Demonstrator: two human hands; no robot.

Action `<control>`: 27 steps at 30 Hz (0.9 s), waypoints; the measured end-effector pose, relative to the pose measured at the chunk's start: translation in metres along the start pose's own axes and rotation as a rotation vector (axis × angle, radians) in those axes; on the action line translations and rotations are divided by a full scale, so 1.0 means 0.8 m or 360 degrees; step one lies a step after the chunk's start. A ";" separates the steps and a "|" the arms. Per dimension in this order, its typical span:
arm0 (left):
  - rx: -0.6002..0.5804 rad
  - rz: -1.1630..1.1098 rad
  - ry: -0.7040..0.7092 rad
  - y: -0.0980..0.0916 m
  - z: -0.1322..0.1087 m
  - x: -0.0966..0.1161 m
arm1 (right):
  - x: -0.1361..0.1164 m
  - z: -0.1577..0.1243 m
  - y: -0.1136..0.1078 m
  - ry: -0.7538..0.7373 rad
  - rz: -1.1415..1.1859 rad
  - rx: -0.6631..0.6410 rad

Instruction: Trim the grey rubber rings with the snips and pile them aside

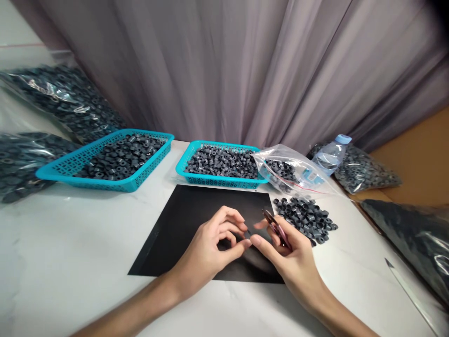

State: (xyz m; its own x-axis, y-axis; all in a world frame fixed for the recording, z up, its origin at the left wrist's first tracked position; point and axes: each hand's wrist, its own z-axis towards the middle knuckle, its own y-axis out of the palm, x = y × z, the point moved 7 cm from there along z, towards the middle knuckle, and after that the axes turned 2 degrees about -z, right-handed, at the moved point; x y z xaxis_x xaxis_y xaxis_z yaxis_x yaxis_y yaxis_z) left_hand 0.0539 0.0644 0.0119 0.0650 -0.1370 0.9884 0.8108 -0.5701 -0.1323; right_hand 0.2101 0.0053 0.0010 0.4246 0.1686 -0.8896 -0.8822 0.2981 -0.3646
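Above a black mat point(168, 234), my left hand point(219, 238) pinches a small dark piece point(249, 232) between thumb and fingertips. It looks like one of the short grey plastic rings, though the fingers cover much of it. My right hand point(291, 243) is closed round a slim tool with a shiny dark-pink handle point(278, 227); I cannot make out its exact kind. The right thumb tip meets the left thumb beside the piece. A loose pile of grey plastic rings point(305, 217) lies on the white table, just beyond the right hand.
Two blue baskets point(136, 185) point(224, 180) of rings stand behind the mat. An open clear bag point(280, 159) and a water bottle point(331, 154) are at the back right. Filled bags point(70, 98) crowd the left; another bag point(368, 171) lies right, near a cardboard box point(417, 154).
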 end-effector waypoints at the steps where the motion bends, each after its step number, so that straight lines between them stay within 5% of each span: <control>1: -0.0020 -0.0002 -0.0008 0.002 -0.001 -0.001 | -0.001 -0.001 0.002 0.0000 -0.0011 -0.0010; 9: -0.0022 0.0003 0.0032 0.003 0.001 -0.002 | -0.018 0.001 0.012 -0.0162 -0.0092 -0.0160; 15: -0.0003 0.0257 0.0110 -0.002 0.001 0.003 | -0.016 0.008 0.002 -0.0208 -0.0148 -0.0069; 21: 0.0197 0.1039 0.0144 -0.022 0.001 -0.003 | -0.040 0.021 -0.086 -0.0757 -0.0748 0.0645; 27: 0.0199 0.1113 0.0046 -0.024 0.003 -0.014 | -0.047 0.019 -0.132 -0.0910 -0.1316 0.1133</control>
State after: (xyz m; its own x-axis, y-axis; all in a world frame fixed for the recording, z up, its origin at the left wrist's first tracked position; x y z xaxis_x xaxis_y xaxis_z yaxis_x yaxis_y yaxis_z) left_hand 0.0390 0.0789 0.0031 0.5803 -0.4594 0.6725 0.6457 -0.2437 -0.7236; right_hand 0.2903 -0.0180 0.0771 0.9887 0.0199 -0.1488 -0.0744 0.9260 -0.3702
